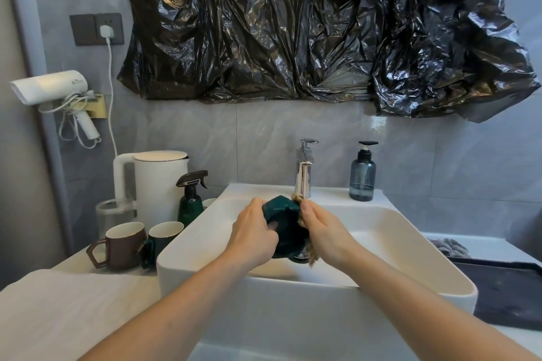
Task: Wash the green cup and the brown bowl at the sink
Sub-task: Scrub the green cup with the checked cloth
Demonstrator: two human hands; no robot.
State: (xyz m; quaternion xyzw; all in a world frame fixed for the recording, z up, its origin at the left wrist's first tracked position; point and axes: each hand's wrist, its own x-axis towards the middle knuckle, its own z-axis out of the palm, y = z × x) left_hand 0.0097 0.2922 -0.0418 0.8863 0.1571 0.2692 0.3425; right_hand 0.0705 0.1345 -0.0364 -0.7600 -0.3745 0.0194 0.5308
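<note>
- Head view: the green cup (283, 224) was held over the white sink (410, 246), just below the chrome faucet (304, 176), tipped with its base toward the camera.
- The left hand (253, 236) gripped the cup's left side, fingers curled round it.
- The right hand (324, 233) pinched a tan scrubbing cloth (311, 256) against the cup's right side, fingers pressed together.
- On the tabletop (73, 261) left of the sink stood a brown mug (121, 245) and a dark green mug (159, 240), a green spray bottle (191, 204) and a white kettle (155, 182) behind them.
- A blue soap dispenser (362, 176) stood on the sink's back ledge.

Soft daylight, plastic sheet (308, 29) glare, edges bowed.
</note>
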